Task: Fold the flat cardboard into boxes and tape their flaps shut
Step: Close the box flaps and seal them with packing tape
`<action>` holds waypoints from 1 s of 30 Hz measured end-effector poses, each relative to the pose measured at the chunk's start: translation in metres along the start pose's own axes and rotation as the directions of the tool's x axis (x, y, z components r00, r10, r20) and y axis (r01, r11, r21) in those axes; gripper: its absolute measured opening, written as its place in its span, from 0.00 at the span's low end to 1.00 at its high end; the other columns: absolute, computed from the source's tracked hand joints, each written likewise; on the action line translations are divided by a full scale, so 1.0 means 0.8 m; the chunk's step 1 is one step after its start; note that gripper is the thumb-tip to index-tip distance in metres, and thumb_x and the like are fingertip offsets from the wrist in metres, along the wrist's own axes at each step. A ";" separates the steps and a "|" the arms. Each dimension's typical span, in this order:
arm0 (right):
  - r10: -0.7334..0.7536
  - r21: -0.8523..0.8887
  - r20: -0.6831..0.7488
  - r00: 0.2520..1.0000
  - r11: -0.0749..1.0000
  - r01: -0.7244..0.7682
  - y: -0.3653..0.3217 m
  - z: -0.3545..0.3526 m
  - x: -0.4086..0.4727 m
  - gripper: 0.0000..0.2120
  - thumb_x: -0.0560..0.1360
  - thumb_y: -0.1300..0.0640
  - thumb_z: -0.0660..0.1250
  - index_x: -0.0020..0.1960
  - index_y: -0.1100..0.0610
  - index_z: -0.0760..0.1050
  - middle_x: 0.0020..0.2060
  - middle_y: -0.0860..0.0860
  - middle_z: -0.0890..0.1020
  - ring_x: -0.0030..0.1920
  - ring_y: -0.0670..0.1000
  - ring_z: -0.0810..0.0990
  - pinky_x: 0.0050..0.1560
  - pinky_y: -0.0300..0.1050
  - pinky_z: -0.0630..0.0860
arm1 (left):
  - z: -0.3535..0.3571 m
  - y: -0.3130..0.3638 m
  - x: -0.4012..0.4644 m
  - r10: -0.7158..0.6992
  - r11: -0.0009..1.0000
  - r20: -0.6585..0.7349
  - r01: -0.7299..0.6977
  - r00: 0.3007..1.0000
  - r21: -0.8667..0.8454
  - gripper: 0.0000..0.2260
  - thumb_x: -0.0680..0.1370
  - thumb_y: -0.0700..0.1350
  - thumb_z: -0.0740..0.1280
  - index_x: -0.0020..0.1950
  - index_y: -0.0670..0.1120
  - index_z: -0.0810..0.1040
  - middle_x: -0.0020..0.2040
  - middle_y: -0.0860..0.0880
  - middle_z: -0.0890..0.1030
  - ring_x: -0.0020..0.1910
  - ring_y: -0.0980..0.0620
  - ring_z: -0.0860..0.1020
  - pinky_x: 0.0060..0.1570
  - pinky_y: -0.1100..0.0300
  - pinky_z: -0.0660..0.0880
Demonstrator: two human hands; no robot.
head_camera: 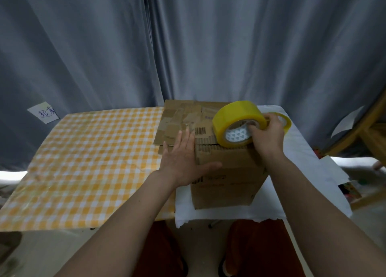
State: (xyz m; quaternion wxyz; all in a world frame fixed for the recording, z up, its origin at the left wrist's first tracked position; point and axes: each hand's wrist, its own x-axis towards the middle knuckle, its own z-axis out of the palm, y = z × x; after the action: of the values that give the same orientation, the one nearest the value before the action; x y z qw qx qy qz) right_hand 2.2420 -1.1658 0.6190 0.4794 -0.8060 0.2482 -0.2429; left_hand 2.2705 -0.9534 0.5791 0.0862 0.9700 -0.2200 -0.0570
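A brown cardboard box (225,185) stands on the white cloth at the table's right side. My left hand (183,157) lies flat and open against the box's left upper edge, thumb on its front face. My right hand (267,134) grips a yellow tape roll (236,118) through its core and holds it on top of the box. Behind the box lies a stack of flat cardboard (179,118) with old tape and a barcode label.
A second yellow tape roll (286,122) sits behind my right hand. The table (83,162) carries a yellow checked cloth on the left. Grey curtains (188,47) hang close behind. A paper note (42,111) is stuck at the left. A wooden frame (359,130) stands at the right.
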 end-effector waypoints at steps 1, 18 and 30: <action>0.028 0.010 0.014 1.000 1.000 -0.028 0.002 0.003 -0.003 0.16 0.73 0.59 0.70 0.58 0.62 0.73 0.51 0.58 0.80 0.53 0.59 0.78 0.54 0.56 0.76 | -0.003 0.007 0.003 -0.017 1.000 0.006 0.017 1.000 0.026 0.63 0.54 0.85 0.39 0.78 0.45 0.36 0.79 0.47 0.37 0.77 0.48 0.36 0.72 0.41 0.39; -0.121 -0.011 -0.144 0.982 0.993 0.121 0.020 -0.030 0.023 0.17 0.74 0.63 0.59 0.62 0.55 0.70 0.54 0.57 0.78 0.55 0.57 0.75 0.53 0.49 0.73 | 0.007 0.028 0.012 0.066 0.993 -0.067 -0.059 0.996 0.105 0.64 0.55 0.83 0.39 0.77 0.38 0.38 0.79 0.41 0.40 0.78 0.46 0.40 0.76 0.54 0.40; -0.149 -0.035 -0.087 0.985 0.989 0.147 0.031 -0.064 0.047 0.19 0.73 0.69 0.58 0.62 0.57 0.72 0.55 0.58 0.78 0.56 0.59 0.76 0.57 0.49 0.72 | 0.003 0.026 0.007 0.046 0.993 -0.031 -0.042 0.998 0.114 0.63 0.56 0.83 0.40 0.76 0.38 0.36 0.78 0.41 0.40 0.78 0.47 0.39 0.76 0.53 0.40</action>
State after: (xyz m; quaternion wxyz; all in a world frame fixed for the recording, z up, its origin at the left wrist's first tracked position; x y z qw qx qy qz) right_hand 2.2345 -1.2332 0.6241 0.4367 -0.8173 0.2124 -0.3103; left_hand 2.2663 -0.9750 0.5804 0.0360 0.9691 -0.2428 -0.0260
